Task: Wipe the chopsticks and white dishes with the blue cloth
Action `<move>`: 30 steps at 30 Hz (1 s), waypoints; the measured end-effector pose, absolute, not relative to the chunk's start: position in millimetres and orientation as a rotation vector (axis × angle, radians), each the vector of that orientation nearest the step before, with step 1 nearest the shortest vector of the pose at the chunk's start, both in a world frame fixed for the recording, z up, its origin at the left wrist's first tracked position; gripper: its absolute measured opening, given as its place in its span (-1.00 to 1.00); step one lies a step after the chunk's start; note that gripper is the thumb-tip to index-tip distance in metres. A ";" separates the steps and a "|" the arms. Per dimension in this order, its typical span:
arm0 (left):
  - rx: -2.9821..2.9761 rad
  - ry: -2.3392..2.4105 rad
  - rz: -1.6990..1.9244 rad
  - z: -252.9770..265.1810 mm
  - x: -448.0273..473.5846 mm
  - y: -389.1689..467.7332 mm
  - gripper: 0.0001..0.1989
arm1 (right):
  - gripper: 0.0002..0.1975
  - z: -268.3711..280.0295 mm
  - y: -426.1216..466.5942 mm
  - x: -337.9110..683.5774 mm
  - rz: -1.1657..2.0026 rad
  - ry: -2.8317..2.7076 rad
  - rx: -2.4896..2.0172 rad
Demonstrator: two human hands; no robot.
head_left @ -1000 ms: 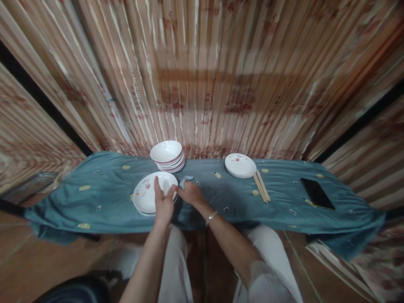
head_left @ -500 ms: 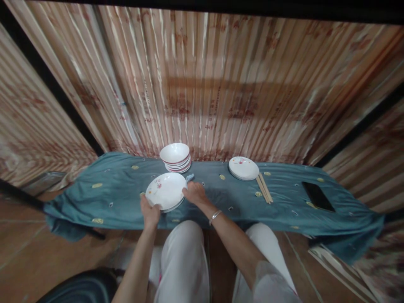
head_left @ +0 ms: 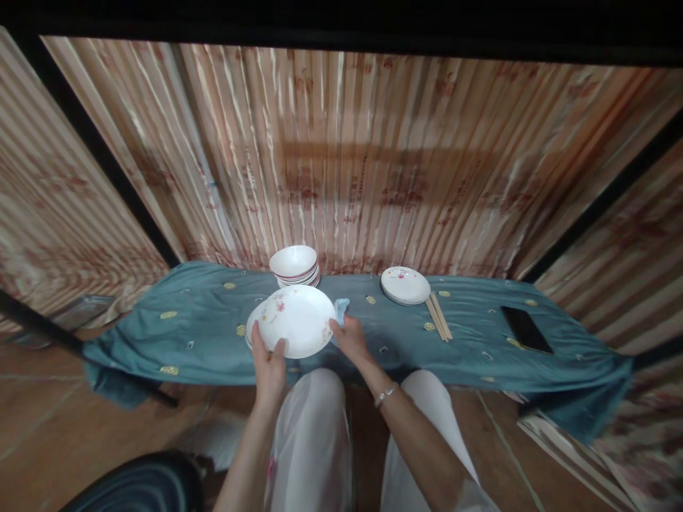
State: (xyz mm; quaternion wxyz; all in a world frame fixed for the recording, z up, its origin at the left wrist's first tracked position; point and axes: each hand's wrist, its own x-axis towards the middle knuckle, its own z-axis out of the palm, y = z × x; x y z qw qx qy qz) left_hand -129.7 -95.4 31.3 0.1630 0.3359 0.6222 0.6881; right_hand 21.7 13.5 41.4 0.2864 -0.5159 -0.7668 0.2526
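A white plate with a small flower print (head_left: pixel 306 323) is held up between my two hands, above the cloth. My left hand (head_left: pixel 269 366) grips its left rim, thumb on top. At the right rim my right hand (head_left: pixel 349 337) is closed, with a light blue cloth (head_left: pixel 341 308) sticking out from its fingers against the plate's edge. Part of another white plate (head_left: pixel 252 321) shows from beneath on the left. Just behind stands a stack of white bowls with red rims (head_left: pixel 293 263), its lower part covered by the held plate.
A stack of flowered plates (head_left: pixel 405 286) sits back right, with wooden chopsticks (head_left: pixel 439 318) beside it. A black phone (head_left: pixel 526 328) lies farther right. Teal patterned cloth (head_left: pixel 213 341) covers the narrow table; a curtain (head_left: pixel 341 156) hangs behind, between dark posts.
The top plate has been lifted off the plate below and shifted right and tilted toward me. Both hands moved right with it, and more of the blue cloth shows.
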 end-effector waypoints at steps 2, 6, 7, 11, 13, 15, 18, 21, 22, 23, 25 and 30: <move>0.889 1.659 1.964 47.9 -104.9 -93.8 -0.20 | -0.68 33.5 14.7 42.7 0.747 -1.882 -1.328; 0.773 1.419 1.817 68.0 -64.7 -80.2 -0.23 | -0.65 23.4 17.0 83.8 0.852 -1.657 -1.322; 0.756 1.401 1.774 69.4 -58.2 -75.2 -0.23 | -0.64 22.5 17.4 93.2 0.861 -1.640 -1.328; 0.696 1.338 1.695 63.9 -46.8 -52.1 -0.28 | -0.60 24.9 19.1 129.1 0.808 -1.681 -1.443; 0.661 1.337 1.650 58.0 -47.2 -41.0 -0.31 | -0.56 29.4 19.7 146.0 0.711 -1.707 -1.547; 0.648 1.364 1.576 52.7 -49.1 -31.4 -0.32 | -0.51 35.7 19.8 159.1 0.569 -1.718 -1.664; 0.670 1.393 1.487 47.2 -50.3 -18.8 -0.31 | -0.49 45.5 19.9 163.3 0.446 -1.865 -1.690; 0.709 1.405 1.430 43.5 -48.0 -6.7 -0.35 | -0.55 49.1 21.9 149.8 0.402 -2.065 -1.609; 0.720 1.414 1.409 42.1 -47.0 -2.9 -0.38 | -0.56 48.1 22.9 144.1 0.389 -2.165 -1.582; 0.726 1.423 1.391 40.4 -46.2 0.5 -0.41 | -0.55 45.9 23.8 139.0 0.397 -2.262 -1.544; 0.721 1.437 1.364 35.9 -46.0 5.8 -0.47 | -0.46 39.1 25.2 132.9 0.435 -2.394 -1.482; 0.665 1.403 1.336 22.0 -49.0 6.9 -0.48 | -0.49 26.2 25.9 139.7 0.356 -2.354 -1.429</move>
